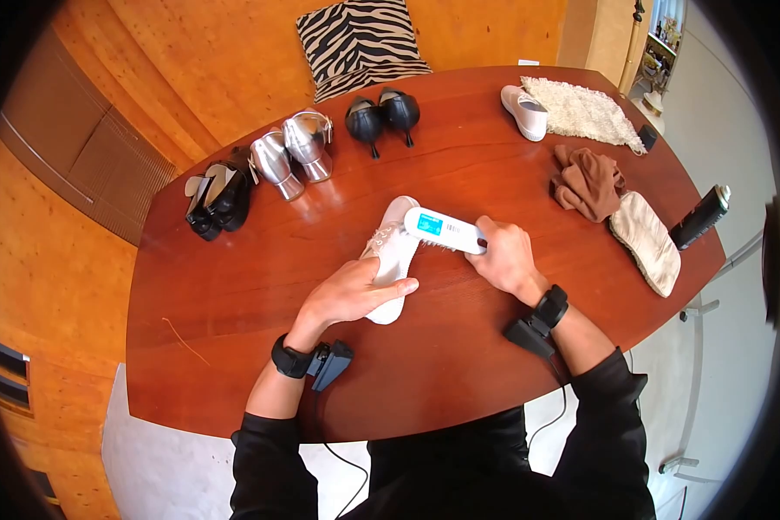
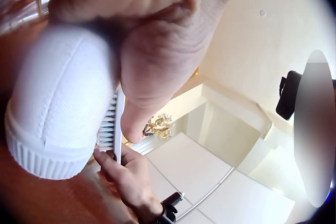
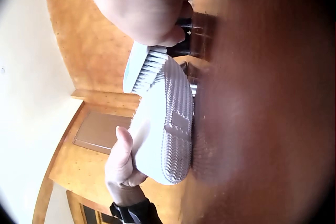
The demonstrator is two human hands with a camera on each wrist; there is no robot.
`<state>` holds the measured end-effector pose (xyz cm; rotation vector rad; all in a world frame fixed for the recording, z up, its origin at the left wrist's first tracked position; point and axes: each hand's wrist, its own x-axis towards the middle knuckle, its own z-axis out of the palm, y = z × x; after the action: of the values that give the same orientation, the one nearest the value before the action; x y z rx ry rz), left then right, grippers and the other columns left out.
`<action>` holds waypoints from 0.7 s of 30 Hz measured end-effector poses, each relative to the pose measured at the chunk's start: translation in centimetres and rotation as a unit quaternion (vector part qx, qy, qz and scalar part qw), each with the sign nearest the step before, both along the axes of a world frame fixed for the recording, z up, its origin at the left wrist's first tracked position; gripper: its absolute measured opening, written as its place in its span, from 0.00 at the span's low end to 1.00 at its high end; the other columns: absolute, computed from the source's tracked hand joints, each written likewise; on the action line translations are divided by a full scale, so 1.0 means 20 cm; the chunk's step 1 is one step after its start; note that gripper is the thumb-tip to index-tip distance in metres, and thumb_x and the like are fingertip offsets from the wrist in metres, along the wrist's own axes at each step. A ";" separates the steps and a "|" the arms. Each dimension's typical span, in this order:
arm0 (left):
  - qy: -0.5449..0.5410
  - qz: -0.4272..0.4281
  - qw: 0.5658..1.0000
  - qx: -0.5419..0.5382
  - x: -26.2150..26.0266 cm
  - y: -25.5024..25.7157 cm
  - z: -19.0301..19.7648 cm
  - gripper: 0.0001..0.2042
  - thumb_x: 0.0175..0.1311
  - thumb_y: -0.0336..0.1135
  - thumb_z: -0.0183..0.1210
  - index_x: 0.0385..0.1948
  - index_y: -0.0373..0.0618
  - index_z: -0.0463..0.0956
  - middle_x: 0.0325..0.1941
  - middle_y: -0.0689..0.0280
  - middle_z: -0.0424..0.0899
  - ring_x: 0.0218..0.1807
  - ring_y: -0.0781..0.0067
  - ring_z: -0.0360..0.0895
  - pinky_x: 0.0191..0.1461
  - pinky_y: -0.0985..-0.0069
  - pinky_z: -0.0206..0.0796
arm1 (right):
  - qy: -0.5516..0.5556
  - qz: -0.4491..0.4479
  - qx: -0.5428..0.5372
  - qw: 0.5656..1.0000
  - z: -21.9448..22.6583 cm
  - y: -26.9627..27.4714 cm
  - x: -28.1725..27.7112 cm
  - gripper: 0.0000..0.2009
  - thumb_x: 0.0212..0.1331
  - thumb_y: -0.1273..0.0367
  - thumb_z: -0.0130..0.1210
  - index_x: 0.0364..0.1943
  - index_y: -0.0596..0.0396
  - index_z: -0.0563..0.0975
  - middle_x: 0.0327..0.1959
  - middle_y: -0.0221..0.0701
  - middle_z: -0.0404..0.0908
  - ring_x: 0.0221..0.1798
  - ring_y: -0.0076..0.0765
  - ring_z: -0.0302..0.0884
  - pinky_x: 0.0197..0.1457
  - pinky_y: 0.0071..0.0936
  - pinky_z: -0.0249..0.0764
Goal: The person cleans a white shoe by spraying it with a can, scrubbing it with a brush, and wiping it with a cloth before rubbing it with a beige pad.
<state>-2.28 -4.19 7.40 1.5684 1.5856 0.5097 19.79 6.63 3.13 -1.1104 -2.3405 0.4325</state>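
Observation:
A white shoe (image 1: 391,270) stands near the middle of the table, its heel end toward the person in the head view. My left hand (image 1: 348,293) grips it from the left, thumb across the heel end. My right hand (image 1: 507,256) pinches the end of a white brush (image 1: 449,230) with a blue label. In the right wrist view the bristles (image 3: 147,71) touch the upper of the shoe (image 3: 162,129) at its far end. Seen from the left wrist, the brush (image 2: 116,124) lies behind the shoe (image 2: 60,98).
Black flats (image 1: 219,198), silver heels (image 1: 308,146) and black heels (image 1: 381,120) line the table's far left side. At the right are another white shoe (image 1: 524,113), a cream cloth (image 1: 583,111), a brown cloth (image 1: 587,182), a satin item (image 1: 646,243) and a black spray can (image 1: 701,217).

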 end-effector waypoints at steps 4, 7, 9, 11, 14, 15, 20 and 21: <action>0.012 0.000 1.000 -0.019 0.00 0.00 0.01 0.26 0.58 0.58 0.55 0.34 0.36 0.73 0.26 0.60 0.78 0.31 0.69 0.76 0.36 0.71 0.67 | -0.010 -0.004 -0.014 1.000 0.00 0.00 -0.01 0.08 0.44 0.69 0.58 0.27 0.57 0.72 0.24 0.42 0.78 0.30 0.52 0.76 0.33 0.43 0.73; -0.004 -0.002 1.000 0.001 0.01 0.00 0.01 0.26 0.58 0.57 0.55 0.34 0.36 0.74 0.26 0.60 0.78 0.31 0.69 0.76 0.36 0.71 0.67 | -0.002 0.045 -0.016 0.999 -0.01 -0.02 -0.01 0.09 0.44 0.69 0.58 0.27 0.57 0.71 0.25 0.41 0.78 0.30 0.53 0.76 0.33 0.43 0.73; -0.013 -0.003 1.000 0.014 0.02 0.00 0.01 0.26 0.58 0.57 0.55 0.34 0.36 0.74 0.26 0.60 0.78 0.31 0.69 0.76 0.36 0.71 0.67 | 0.022 0.083 -0.011 0.996 -0.02 -0.04 -0.01 0.11 0.39 0.71 0.61 0.25 0.58 0.69 0.24 0.42 0.77 0.28 0.54 0.75 0.31 0.41 0.72; -0.012 -0.007 1.000 0.009 0.02 0.00 0.01 0.26 0.59 0.57 0.54 0.34 0.36 0.74 0.25 0.60 0.78 0.30 0.69 0.76 0.35 0.70 0.67 | 0.023 0.076 -0.005 0.997 -0.02 -0.04 -0.02 0.11 0.39 0.71 0.61 0.25 0.58 0.69 0.23 0.43 0.76 0.28 0.54 0.75 0.31 0.41 0.72; 0.002 0.002 1.000 0.020 0.01 0.00 -0.02 0.26 0.59 0.57 0.54 0.33 0.36 0.74 0.24 0.59 0.78 0.29 0.68 0.76 0.34 0.70 0.67 | 0.013 0.039 0.004 0.999 0.00 -0.04 -0.02 0.10 0.42 0.70 0.60 0.26 0.58 0.70 0.24 0.42 0.77 0.29 0.53 0.76 0.32 0.42 0.72; 0.002 0.001 1.000 0.020 0.02 0.00 -0.01 0.26 0.59 0.57 0.54 0.33 0.36 0.74 0.24 0.59 0.78 0.29 0.68 0.76 0.34 0.70 0.67 | 0.002 0.011 0.007 1.000 0.00 -0.03 -0.02 0.09 0.44 0.69 0.59 0.27 0.57 0.71 0.25 0.41 0.78 0.30 0.52 0.77 0.34 0.43 0.73; 0.036 0.005 0.999 -0.004 0.04 0.00 0.04 0.26 0.59 0.57 0.54 0.31 0.35 0.74 0.24 0.57 0.78 0.29 0.65 0.77 0.34 0.68 0.67 | -0.008 -0.029 -0.018 0.999 -0.01 0.00 0.00 0.09 0.45 0.69 0.59 0.28 0.58 0.72 0.25 0.43 0.79 0.31 0.52 0.77 0.34 0.41 0.73; 0.035 0.006 0.999 -0.004 0.05 0.00 0.04 0.26 0.59 0.57 0.54 0.31 0.35 0.74 0.24 0.57 0.78 0.29 0.65 0.77 0.34 0.68 0.67 | -0.007 -0.018 -0.025 1.000 0.00 -0.01 -0.01 0.09 0.45 0.69 0.59 0.27 0.58 0.72 0.25 0.43 0.79 0.31 0.52 0.77 0.34 0.41 0.73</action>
<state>-1.35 -4.25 8.22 1.5885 1.6483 0.4581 19.68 6.48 3.19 -1.1795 -2.3298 0.4746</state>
